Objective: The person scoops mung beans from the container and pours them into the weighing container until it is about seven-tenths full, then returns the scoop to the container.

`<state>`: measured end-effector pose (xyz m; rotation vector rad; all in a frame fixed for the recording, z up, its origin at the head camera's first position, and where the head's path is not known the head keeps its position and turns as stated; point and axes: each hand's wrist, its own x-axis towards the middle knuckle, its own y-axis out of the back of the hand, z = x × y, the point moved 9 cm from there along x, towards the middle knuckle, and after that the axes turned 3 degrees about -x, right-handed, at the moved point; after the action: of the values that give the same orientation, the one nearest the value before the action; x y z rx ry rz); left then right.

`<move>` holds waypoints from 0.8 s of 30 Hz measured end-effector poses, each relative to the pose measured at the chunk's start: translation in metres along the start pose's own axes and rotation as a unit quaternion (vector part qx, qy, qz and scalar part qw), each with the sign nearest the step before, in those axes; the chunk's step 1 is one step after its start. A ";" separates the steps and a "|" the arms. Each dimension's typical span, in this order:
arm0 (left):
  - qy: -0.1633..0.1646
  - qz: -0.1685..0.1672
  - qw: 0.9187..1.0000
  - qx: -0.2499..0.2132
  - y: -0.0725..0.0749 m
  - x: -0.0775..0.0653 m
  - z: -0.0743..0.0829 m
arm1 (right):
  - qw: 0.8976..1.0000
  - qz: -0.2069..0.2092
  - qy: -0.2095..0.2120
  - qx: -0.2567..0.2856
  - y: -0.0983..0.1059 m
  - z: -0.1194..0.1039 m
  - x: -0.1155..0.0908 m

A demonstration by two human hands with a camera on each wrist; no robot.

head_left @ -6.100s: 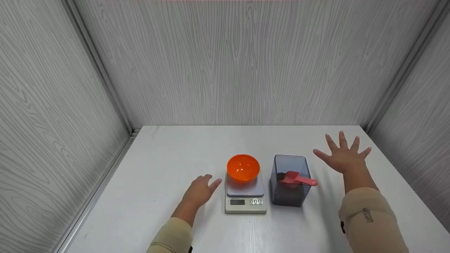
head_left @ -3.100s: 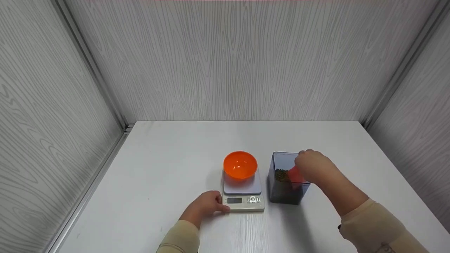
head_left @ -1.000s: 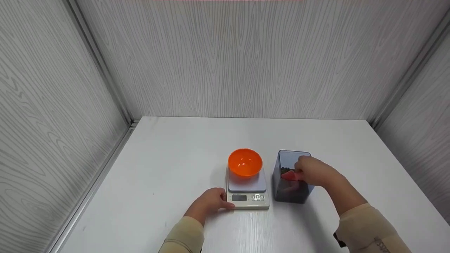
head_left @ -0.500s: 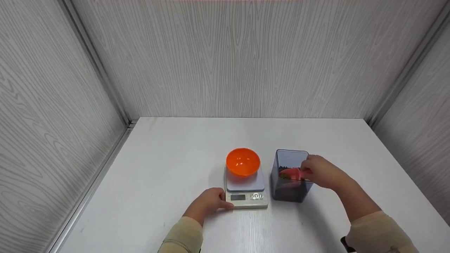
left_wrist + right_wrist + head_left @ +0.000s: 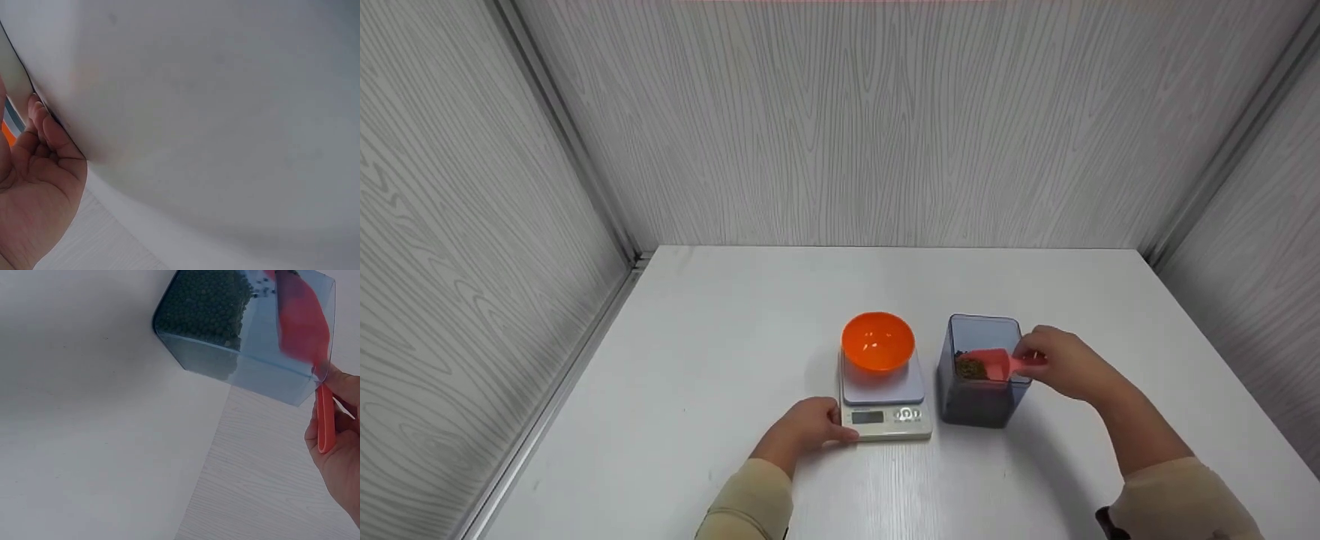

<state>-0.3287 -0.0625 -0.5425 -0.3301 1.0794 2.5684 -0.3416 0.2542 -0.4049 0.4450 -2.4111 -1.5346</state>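
My right hand [image 5: 1065, 364] pinches the handle of a red scoop [image 5: 997, 364], whose bowl carries brown-green pellets [image 5: 970, 368]. The scoop sits at the mouth of a clear bluish plastic container [image 5: 979, 405]. Through its wall, the right wrist view shows more small round pellets [image 5: 205, 309] and the scoop's handle outside the rim. My left hand [image 5: 808, 427] grips the near left corner of a white kitchen scale [image 5: 889, 429], thumb along the front edge and fingers curled at its side. On the scale's platform stands an orange bowl [image 5: 877, 343] with nothing visible in it.
Everything stands on a white table [image 5: 720, 330]. A grey wood-grained panel [image 5: 885, 127] rises behind it, with similar panels left and right. The container stands just right of the scale, a narrow gap between them.
My right hand has gone from spread open to holding the scoop, dipped it in the container and raised it with pellets. My left hand has moved onto the scale's corner and stayed there.
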 end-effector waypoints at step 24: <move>-0.018 -0.006 1.000 0.013 0.000 0.001 0.004 | 0.993 0.069 -0.039 0.085 0.003 0.032 -0.023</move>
<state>-0.3295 -0.0595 -0.5405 -0.2823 1.0952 2.5374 -0.3324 0.2903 -0.4165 0.2462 -2.5844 -1.3191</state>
